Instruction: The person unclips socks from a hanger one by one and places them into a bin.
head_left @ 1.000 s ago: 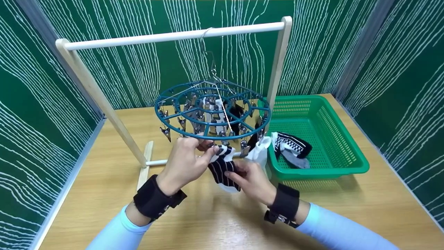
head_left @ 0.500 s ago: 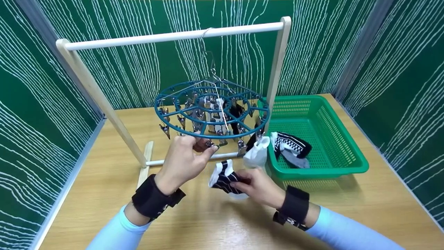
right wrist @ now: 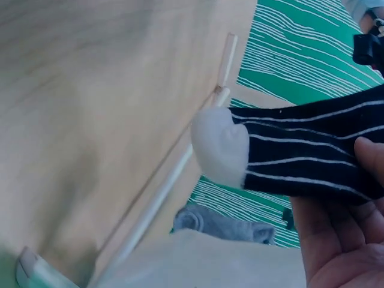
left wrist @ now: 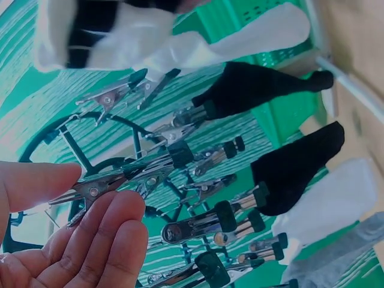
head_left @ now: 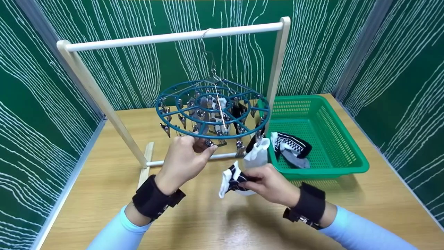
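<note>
Sleeves: a person in light-blue sleeves (head_left: 119,229) and black wristbands (head_left: 156,198) works over a wooden bench (head_left: 204,225).
Right hand: the right hand (head_left: 269,181) pinches a striped sock (right wrist: 300,150) between thumb and fingers, below the hanger and apart from its clips; the sock is black with thin white lines and a white end.
Left hand: the left hand (head_left: 184,158) pinches a metal clip (left wrist: 93,191) at the hanger's near edge.
Hanger: the round teal hanger (head_left: 215,137), ringed with clips, carries a white sock (head_left: 256,154) at its right side, with black socks (left wrist: 294,174) and a grey sock (left wrist: 342,255) among others hanging.
Basket: a green basket (head_left: 322,171) at right holds a black-and-white patterned sock (head_left: 293,143) and grey fabric (head_left: 296,160).
Rack: a wooden rack (head_left: 138,40) supports the hanger from its white bar.
Backdrop: green panels (head_left: 242,14) bear wavy white lines.
</note>
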A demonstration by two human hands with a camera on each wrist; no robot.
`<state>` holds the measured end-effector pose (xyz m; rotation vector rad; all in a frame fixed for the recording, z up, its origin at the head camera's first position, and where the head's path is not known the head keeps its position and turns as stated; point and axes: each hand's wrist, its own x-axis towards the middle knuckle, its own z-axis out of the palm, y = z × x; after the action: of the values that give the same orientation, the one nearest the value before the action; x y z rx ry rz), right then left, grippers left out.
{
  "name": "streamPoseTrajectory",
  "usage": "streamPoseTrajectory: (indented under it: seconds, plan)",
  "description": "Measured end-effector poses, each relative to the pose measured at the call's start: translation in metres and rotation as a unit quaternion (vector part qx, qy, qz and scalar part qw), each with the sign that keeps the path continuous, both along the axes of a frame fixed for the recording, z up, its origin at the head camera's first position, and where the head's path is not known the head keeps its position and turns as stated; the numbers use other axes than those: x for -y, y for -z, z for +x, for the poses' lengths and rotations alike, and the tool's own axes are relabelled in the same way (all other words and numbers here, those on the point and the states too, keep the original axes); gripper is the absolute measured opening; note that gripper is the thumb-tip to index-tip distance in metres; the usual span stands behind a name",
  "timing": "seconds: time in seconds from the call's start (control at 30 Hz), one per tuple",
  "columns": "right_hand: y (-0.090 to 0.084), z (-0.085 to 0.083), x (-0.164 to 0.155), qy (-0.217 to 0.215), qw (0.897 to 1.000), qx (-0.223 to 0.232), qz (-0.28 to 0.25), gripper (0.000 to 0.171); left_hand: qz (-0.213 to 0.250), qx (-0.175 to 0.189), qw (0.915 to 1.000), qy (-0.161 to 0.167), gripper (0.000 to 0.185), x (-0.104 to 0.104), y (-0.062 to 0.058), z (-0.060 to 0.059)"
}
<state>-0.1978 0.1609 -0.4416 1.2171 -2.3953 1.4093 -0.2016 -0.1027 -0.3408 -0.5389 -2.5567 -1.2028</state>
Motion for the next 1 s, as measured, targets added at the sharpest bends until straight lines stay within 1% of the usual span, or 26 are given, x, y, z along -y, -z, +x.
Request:
streamPoseTrajectory:
  seconds: [0.13,0.27,0.37,0.5,0.6,0.83,1.0]
  plan:
    - [-0.01,-0.001,-0.008,-0.013,1.0,-0.022,-0.014,0.01,0.003,0.01,0.9999,-0.003,0.011,0.0,-0.001,0.0]
    - [-0.021,-0.003,-0.016,-0.007,0.999,-0.044,-0.031,0.011,0.007,0.01,0.9999,-0.004,0.012,0.0,-0.001,0.0]
    - [-0.03,-0.004,-0.023,0.012,0.998,-0.047,-0.033,0.011,0.009,0.009,0.9999,-0.003,0.012,-0.001,-0.001,0.0]
    - [-0.042,-0.003,-0.031,0.045,0.998,-0.034,-0.029,0.012,0.009,0.009,0.9999,-0.003,0.012,0.0,0.0,0.0]
    - [-0.052,-0.003,-0.038,0.065,0.997,-0.035,-0.036,0.014,0.01,0.008,0.9999,-0.004,0.012,0.0,0.001,-0.001]
    - [-0.072,-0.009,-0.055,0.087,0.99,-0.07,-0.082,0.017,0.015,0.003,0.9999,-0.001,0.012,0.001,0.002,-0.002]
    - [-0.084,-0.016,-0.067,0.119,0.986,-0.08,-0.084,0.017,0.017,0.0,0.9999,0.001,0.011,0.002,0.005,-0.003]
